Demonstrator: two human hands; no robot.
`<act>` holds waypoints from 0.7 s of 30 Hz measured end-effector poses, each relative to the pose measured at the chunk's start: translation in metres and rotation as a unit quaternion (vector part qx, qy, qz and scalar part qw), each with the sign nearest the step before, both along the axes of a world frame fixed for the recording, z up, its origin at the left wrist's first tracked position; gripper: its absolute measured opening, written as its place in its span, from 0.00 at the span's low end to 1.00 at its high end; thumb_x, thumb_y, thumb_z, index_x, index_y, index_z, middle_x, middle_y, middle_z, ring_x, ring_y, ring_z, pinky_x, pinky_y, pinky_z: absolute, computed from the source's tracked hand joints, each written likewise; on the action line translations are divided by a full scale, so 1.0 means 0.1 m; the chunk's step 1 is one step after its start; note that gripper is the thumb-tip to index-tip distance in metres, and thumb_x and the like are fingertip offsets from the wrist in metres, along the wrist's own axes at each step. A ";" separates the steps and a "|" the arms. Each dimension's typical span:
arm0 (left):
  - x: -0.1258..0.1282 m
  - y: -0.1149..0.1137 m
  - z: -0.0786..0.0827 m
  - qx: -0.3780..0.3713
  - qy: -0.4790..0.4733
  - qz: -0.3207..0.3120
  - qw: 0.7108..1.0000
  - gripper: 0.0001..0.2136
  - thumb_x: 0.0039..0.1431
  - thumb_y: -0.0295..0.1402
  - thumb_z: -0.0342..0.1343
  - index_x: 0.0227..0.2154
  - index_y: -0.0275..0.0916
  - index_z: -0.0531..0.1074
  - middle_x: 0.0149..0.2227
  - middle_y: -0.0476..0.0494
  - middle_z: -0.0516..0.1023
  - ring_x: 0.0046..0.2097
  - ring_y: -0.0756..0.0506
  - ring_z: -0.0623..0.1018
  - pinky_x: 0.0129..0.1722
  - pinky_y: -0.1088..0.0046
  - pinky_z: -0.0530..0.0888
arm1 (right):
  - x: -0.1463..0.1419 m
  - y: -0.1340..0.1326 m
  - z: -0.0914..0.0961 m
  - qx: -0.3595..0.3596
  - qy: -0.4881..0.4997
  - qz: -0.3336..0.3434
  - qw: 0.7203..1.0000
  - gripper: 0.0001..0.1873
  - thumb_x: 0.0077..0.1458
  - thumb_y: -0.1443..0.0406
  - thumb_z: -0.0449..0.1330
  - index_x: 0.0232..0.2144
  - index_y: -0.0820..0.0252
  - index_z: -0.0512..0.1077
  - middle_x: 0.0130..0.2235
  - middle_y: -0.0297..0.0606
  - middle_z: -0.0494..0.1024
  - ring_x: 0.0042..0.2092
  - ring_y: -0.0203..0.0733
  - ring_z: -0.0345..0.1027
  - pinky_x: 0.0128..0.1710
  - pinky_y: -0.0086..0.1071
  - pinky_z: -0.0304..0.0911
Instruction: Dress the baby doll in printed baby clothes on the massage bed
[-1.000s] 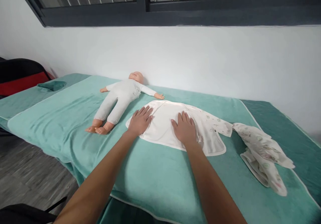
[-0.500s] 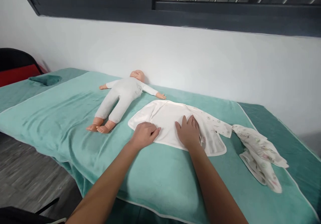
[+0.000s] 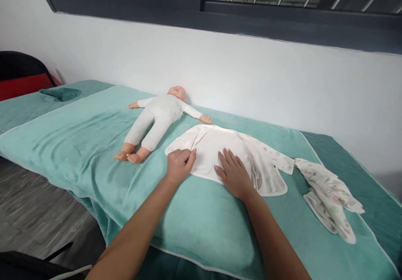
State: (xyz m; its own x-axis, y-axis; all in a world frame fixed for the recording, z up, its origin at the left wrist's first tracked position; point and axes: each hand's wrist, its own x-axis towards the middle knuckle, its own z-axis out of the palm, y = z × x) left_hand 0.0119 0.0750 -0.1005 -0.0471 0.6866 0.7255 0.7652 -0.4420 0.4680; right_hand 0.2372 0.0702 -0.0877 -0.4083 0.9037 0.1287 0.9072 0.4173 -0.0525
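A white baby shirt [image 3: 210, 146] lies spread on the green blanket, its printed sleeve stretched out to the right. My left hand [image 3: 180, 165] is closed at the shirt's near left part, pinching the cloth between thumb and curled fingers. Flat on the shirt's middle rests my right hand [image 3: 235, 174], fingers stretched out and nothing gripped. Behind and to the left, a baby doll [image 3: 163, 108] in a white bodysuit lies on its back, arms spread, its head toward the wall.
A crumpled printed baby garment [image 3: 329, 196] lies right of the shirt. The green blanket [image 3: 78, 137] covers the bed along a white wall [image 3: 251, 75] under a barred window. A folded green cloth [image 3: 59, 93] and a red-and-black chair [image 3: 25, 79] are at the far left.
My left hand has curled its fingers closed on the shirt's cloth. My right hand has shifted slightly left over the shirt. The whole view has moved a little.
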 end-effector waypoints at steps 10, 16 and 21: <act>-0.03 0.02 0.02 0.000 -0.101 0.045 0.994 0.24 0.68 0.40 0.46 0.17 0.40 0.50 0.16 0.54 0.52 0.21 0.53 0.55 0.26 0.70 0.56 | -0.45 -0.08 -0.03 0.003 0.053 0.072 0.996 0.38 0.70 0.50 0.43 0.67 0.77 0.57 0.71 0.58 0.52 0.73 0.55 0.42 0.70 0.48 0.47; -0.03 0.00 0.02 -0.031 -0.023 0.003 0.999 0.22 0.69 0.38 0.46 0.18 0.40 0.56 0.17 0.52 0.61 0.23 0.52 0.62 0.28 0.70 0.59 | -0.54 -0.12 -0.03 -0.005 0.090 0.055 0.994 0.35 0.70 0.51 0.42 0.66 0.73 0.59 0.71 0.53 0.54 0.72 0.51 0.45 0.70 0.47 0.47; 0.01 -0.03 0.08 -0.053 0.128 -0.106 0.985 0.19 0.69 0.36 0.46 0.20 0.40 0.66 0.22 0.48 0.73 0.29 0.48 0.72 0.35 0.68 0.65 | -0.52 -0.09 -0.05 -0.009 0.109 0.046 0.993 0.33 0.70 0.53 0.43 0.66 0.71 0.61 0.71 0.50 0.56 0.72 0.48 0.46 0.69 0.45 0.47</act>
